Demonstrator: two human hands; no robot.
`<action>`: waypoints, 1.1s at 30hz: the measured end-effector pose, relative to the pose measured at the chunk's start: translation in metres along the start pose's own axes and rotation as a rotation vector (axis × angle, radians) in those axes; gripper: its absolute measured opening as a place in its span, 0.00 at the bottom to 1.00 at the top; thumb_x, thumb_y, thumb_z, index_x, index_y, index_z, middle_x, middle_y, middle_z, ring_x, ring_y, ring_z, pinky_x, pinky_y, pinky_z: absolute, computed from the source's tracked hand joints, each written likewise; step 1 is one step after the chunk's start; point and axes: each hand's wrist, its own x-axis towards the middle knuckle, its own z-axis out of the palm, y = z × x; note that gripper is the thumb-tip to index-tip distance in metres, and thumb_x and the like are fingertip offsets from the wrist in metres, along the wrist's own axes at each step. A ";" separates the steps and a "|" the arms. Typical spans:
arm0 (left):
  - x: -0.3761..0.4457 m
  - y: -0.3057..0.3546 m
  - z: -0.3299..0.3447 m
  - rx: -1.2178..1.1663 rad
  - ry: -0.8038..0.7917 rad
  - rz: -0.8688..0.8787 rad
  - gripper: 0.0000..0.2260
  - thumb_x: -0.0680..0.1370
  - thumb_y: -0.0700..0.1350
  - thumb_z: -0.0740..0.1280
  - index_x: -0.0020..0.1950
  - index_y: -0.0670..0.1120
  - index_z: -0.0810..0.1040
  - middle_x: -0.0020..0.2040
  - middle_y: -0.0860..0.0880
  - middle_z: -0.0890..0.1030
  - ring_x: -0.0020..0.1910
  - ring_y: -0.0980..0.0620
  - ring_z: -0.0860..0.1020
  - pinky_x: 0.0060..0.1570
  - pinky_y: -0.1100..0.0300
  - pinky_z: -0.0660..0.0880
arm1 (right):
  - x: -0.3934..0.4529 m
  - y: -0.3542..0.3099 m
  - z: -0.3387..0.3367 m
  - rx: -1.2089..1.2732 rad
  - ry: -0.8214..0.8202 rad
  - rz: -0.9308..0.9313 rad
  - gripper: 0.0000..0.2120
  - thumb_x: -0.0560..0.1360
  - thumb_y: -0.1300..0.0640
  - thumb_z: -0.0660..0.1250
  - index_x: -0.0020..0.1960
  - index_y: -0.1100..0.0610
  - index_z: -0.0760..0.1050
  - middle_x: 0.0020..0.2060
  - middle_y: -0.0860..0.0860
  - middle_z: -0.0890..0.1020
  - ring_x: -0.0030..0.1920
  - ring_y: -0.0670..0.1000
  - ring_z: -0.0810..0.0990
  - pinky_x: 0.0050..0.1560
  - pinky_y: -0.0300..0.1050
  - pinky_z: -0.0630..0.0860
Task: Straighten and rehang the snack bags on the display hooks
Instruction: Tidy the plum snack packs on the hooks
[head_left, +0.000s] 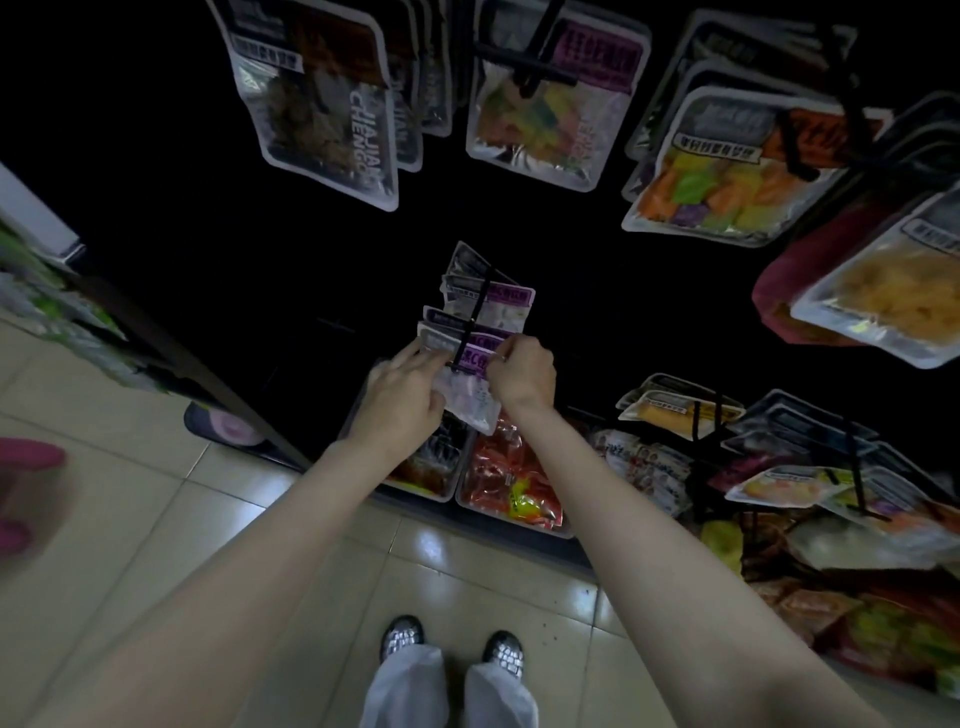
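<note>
Both hands hold the front bag (470, 400): my left hand (402, 397) pinches its side, my right hand (522, 376) grips its top corner at the hook (475, 317). It seems light, soft and slippery, so I judge the stiffer header best to hold.

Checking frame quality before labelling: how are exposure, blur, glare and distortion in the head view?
Head view: underexposed, the display back nearly black; glare patch on the floor tiles; motion blur at the left edge and on the right-hand bags; strong wide-angle bending, arms stretched; both hands, left hand and right hand, on the front bag, reasonably sharp.
</note>
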 end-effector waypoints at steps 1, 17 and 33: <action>0.000 0.000 0.000 0.000 0.005 0.000 0.22 0.76 0.35 0.60 0.71 0.43 0.66 0.70 0.46 0.69 0.74 0.49 0.58 0.70 0.52 0.58 | 0.002 -0.002 -0.002 -0.020 -0.016 0.010 0.08 0.76 0.65 0.60 0.48 0.64 0.78 0.44 0.59 0.81 0.45 0.58 0.80 0.45 0.50 0.79; -0.001 0.004 -0.006 0.039 -0.012 -0.036 0.23 0.78 0.37 0.58 0.73 0.46 0.63 0.72 0.49 0.66 0.75 0.53 0.53 0.68 0.59 0.51 | 0.023 -0.013 0.011 0.160 0.091 0.144 0.11 0.78 0.66 0.56 0.55 0.66 0.74 0.54 0.63 0.78 0.54 0.61 0.78 0.46 0.45 0.73; -0.012 0.072 -0.022 0.094 0.073 0.064 0.23 0.77 0.38 0.60 0.72 0.42 0.63 0.71 0.43 0.66 0.70 0.44 0.63 0.66 0.53 0.57 | -0.040 0.072 -0.112 0.295 0.230 -0.053 0.16 0.76 0.68 0.59 0.62 0.59 0.68 0.59 0.56 0.74 0.54 0.53 0.76 0.55 0.47 0.75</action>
